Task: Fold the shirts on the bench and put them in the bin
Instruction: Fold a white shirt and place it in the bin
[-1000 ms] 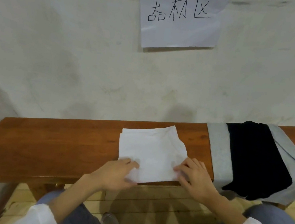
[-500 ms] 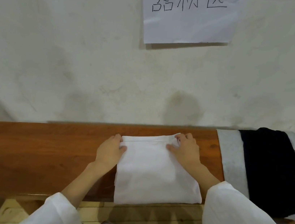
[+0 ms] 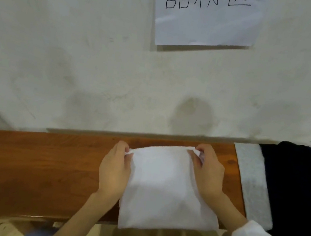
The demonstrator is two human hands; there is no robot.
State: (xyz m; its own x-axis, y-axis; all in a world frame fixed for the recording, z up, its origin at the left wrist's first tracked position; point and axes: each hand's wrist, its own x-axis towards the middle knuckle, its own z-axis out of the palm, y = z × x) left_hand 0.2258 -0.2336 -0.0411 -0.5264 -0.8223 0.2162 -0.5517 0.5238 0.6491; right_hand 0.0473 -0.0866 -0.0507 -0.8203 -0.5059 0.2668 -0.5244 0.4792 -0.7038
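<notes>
White shirt (image 3: pixel 162 189), folded, lies on the tabletop (image 3: pixel 34 161); left hand (image 3: pixel 116 166) and right hand (image 3: pixel 207 173) each pinch one far corner, black shirt (image 3: pixel 296 189) right of them.

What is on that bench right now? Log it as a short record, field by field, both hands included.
in work: white folded cloth shirt, lying on the brown wooden bench, near edge overhanging
grip left: left hand pinches its far left corner
grip right: right hand pinches its far right corner
waiting: black fabric garment on a grey fabric garment, at the bench's right end
bin: not in view
</notes>
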